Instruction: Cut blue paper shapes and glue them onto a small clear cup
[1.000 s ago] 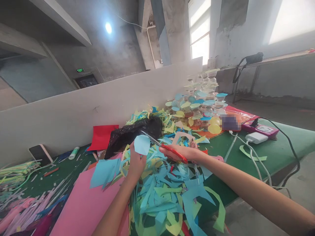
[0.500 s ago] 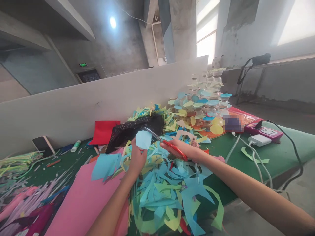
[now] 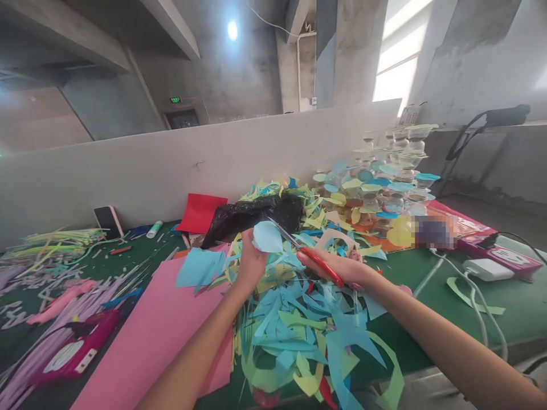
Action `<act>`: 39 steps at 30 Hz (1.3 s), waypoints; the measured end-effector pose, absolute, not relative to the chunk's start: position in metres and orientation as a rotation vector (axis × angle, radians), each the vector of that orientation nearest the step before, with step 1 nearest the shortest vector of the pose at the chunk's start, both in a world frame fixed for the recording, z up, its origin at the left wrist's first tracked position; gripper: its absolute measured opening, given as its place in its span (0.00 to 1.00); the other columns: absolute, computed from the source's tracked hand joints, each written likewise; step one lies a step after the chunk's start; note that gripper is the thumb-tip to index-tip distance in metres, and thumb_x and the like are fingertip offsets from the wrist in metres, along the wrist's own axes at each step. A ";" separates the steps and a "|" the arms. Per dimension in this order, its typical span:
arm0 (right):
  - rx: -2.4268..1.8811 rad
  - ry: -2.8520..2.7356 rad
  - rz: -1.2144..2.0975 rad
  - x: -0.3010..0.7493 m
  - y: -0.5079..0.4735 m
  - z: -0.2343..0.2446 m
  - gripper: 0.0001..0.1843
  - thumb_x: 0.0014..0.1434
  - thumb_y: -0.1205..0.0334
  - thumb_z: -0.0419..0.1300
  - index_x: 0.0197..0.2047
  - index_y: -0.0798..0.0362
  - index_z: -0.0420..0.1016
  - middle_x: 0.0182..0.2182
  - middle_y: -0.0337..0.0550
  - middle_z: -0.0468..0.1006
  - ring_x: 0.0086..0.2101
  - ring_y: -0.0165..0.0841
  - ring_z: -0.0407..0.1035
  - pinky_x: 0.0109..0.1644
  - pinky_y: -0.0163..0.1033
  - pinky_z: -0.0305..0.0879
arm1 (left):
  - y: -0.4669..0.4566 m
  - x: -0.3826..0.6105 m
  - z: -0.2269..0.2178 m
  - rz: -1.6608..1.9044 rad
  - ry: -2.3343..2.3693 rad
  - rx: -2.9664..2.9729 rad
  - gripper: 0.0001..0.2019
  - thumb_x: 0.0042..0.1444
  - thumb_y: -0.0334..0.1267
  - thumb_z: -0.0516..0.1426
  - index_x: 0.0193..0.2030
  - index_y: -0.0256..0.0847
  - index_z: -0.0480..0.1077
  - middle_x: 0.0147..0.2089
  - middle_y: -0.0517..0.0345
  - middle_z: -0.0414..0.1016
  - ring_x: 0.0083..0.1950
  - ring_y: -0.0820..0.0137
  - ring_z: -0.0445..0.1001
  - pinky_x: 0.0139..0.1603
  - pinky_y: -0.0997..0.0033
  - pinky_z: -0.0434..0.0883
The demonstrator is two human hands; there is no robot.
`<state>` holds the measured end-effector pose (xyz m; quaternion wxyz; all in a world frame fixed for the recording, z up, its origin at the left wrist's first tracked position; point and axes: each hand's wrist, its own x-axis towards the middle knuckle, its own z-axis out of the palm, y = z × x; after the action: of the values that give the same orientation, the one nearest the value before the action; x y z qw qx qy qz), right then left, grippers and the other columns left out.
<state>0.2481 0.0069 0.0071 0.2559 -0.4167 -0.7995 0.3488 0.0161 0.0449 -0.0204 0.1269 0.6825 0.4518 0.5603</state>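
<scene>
My left hand (image 3: 252,259) pinches a small light-blue paper piece (image 3: 268,236) with a rounded outline, held up over the scraps. My right hand (image 3: 337,265) is closed round the red handles of a pair of scissors (image 3: 318,263). The scissor blades point up and to the left, alongside the right edge of the paper; whether they touch it I cannot tell. Beneath both hands spreads a heap of blue, green and yellow paper offcuts (image 3: 294,319). Left of my left hand, a stack of blue paper squares (image 3: 200,267) lies on a large pink sheet (image 3: 149,324).
Behind my hands lies a black plastic bag (image 3: 256,216), beside red paper (image 3: 203,212). Stacked clear cups topped with paper discs (image 3: 384,182) stand at the back right. A power strip (image 3: 498,253) with cables lies right. Far left are a phone (image 3: 108,222) and bundled strips (image 3: 64,247).
The view has swung left, so the scene sits further right. The blue paper is turned and tilted in my left hand; my right hand keeps hold of the scissors.
</scene>
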 end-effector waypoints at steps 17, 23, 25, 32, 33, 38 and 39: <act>-1.082 -2.096 0.960 0.248 0.006 0.020 0.27 0.60 0.33 0.46 0.30 0.51 0.59 0.25 0.35 0.61 0.26 0.29 0.55 0.31 0.38 0.60 | 0.045 0.019 -0.020 1.652 1.357 1.890 0.20 0.50 0.36 0.60 0.45 0.44 0.54 0.45 0.56 0.62 0.48 0.65 0.68 0.48 0.63 0.67; -1.062 -2.216 0.992 0.248 0.001 0.020 0.27 0.60 0.33 0.47 0.32 0.50 0.61 0.27 0.38 0.65 0.28 0.33 0.59 0.36 0.42 0.64 | 0.048 0.018 -0.020 1.729 1.309 1.916 0.20 0.50 0.38 0.61 0.45 0.44 0.54 0.44 0.56 0.62 0.47 0.66 0.68 0.47 0.64 0.67; -1.050 -2.234 1.021 0.249 0.002 0.018 0.27 0.63 0.34 0.43 0.32 0.51 0.60 0.27 0.38 0.64 0.28 0.32 0.58 0.35 0.41 0.63 | 0.049 0.016 -0.022 1.742 1.316 1.916 0.20 0.50 0.38 0.61 0.46 0.44 0.54 0.45 0.56 0.62 0.46 0.66 0.68 0.47 0.65 0.67; -1.023 -2.249 1.011 0.247 0.006 0.011 0.26 0.65 0.36 0.39 0.32 0.50 0.58 0.26 0.36 0.61 0.27 0.31 0.56 0.31 0.39 0.60 | 0.050 0.013 -0.023 1.742 1.347 1.931 0.21 0.51 0.39 0.61 0.47 0.43 0.54 0.44 0.57 0.61 0.45 0.66 0.68 0.46 0.65 0.66; -1.012 -2.255 1.018 0.247 0.006 0.011 0.26 0.65 0.36 0.39 0.32 0.50 0.58 0.26 0.36 0.61 0.26 0.31 0.56 0.31 0.39 0.59 | 0.049 0.014 -0.023 1.744 1.341 1.933 0.21 0.52 0.39 0.61 0.47 0.43 0.54 0.44 0.56 0.61 0.46 0.66 0.68 0.46 0.65 0.66; -0.980 -2.250 1.032 0.245 0.006 0.014 0.26 0.65 0.38 0.40 0.29 0.50 0.58 0.24 0.36 0.61 0.25 0.31 0.56 0.31 0.39 0.58 | 0.047 0.015 -0.019 1.742 1.315 1.922 0.21 0.51 0.38 0.61 0.46 0.44 0.53 0.44 0.56 0.61 0.46 0.66 0.68 0.47 0.65 0.67; -0.984 -2.246 1.028 0.245 0.006 0.015 0.26 0.65 0.38 0.40 0.29 0.50 0.58 0.24 0.36 0.61 0.25 0.30 0.56 0.31 0.38 0.58 | 0.047 0.015 -0.019 1.737 1.312 1.919 0.21 0.51 0.38 0.60 0.46 0.44 0.53 0.44 0.56 0.61 0.46 0.66 0.68 0.47 0.65 0.67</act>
<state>0.2455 0.0059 0.0145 0.2389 -0.3592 -0.8204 0.3754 0.0150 0.0470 -0.0185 0.1195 0.6566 0.4490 0.5942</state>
